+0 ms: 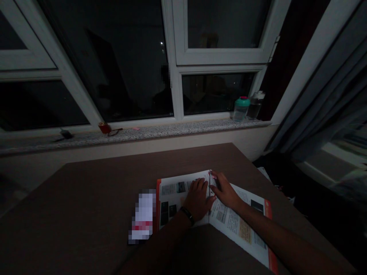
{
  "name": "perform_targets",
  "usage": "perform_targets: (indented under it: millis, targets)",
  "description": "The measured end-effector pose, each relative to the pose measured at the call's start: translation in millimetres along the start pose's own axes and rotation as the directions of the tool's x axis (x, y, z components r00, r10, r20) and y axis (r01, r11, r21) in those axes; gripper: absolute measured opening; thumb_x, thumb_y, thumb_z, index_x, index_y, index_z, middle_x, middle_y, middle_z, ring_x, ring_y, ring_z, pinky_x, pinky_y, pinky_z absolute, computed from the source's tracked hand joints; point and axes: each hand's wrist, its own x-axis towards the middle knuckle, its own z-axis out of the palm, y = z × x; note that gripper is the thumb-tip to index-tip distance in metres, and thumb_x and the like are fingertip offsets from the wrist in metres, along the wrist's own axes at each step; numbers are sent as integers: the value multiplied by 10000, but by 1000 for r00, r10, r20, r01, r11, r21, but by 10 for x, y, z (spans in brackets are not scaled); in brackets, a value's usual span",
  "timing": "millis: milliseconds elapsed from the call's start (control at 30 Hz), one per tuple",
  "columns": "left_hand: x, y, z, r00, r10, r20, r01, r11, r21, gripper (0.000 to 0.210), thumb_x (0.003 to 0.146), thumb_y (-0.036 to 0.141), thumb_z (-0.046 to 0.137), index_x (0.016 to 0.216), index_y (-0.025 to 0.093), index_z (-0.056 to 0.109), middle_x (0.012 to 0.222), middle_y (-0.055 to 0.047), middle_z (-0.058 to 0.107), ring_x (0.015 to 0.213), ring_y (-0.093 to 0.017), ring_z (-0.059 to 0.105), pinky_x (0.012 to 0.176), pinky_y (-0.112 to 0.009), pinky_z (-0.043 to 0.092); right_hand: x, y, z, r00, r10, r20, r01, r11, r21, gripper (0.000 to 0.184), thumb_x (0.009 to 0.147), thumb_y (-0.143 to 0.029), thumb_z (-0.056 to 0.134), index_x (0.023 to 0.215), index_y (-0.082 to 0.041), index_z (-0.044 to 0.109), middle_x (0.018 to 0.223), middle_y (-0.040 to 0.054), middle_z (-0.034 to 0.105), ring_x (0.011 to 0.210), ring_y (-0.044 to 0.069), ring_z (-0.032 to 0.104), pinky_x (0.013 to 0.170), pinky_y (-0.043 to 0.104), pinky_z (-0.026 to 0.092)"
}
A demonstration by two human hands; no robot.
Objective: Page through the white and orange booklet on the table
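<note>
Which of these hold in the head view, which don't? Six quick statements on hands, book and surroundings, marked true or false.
1. The book lies open on the table. True.
2. The left hand is on the left page. True.
3. The right hand is the one with the dark wristband. False: the left hand has it.
4. The teal-lidded bottle stands on the table. False: it stands on the windowsill.
5. A grey curtain hangs at the right side of the picture. True.
6. The pixelated item lies to the right of the book. False: it lies to the left.
</note>
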Motion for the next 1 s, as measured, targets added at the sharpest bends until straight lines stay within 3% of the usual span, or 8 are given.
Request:
perform_targets:
  millis: [633, 833, 1000]
  targets:
    - [4, 25, -61, 998, -26, 55, 27, 1000, -9, 557, 958, 416, 477, 1424, 129, 376, 1506, -154, 379, 1416, -295, 295, 1188, -490, 182, -255, 179, -368, 990, 30, 139, -3, 981, -193, 549, 921, -276, 465, 1450, -232, 326, 1378, 118, 463, 1284, 272, 459, 1097, 477, 376]
    - [6, 4, -30, 997, -34, 63, 34, 999, -3, 597, 935, 429, 511, 1428, 120, 377, 1510, -155, 374, 1419, -301, 286, 1190, -474, 184, -245, 237, -466, 977, 19, 211, 43, 958, -285, 504, 882, -246, 504, 1380, -193, 451, 1297, 135, 539, 1221, 296, 500, 1056, 507, 379]
    - [4, -2, -20, 998, -26, 59, 27, 1000, -8, 603, 928, 419, 523, 1427, 115, 375, 1514, -160, 365, 1419, -302, 283, 1190, -472, 181, -136, 119, -423, 979, 81, 186, -38, 973, -226, 466, 837, -215, 544, 1299, -157, 517, 1214, 133, 584, 1134, 274, 555, 1014, 452, 423]
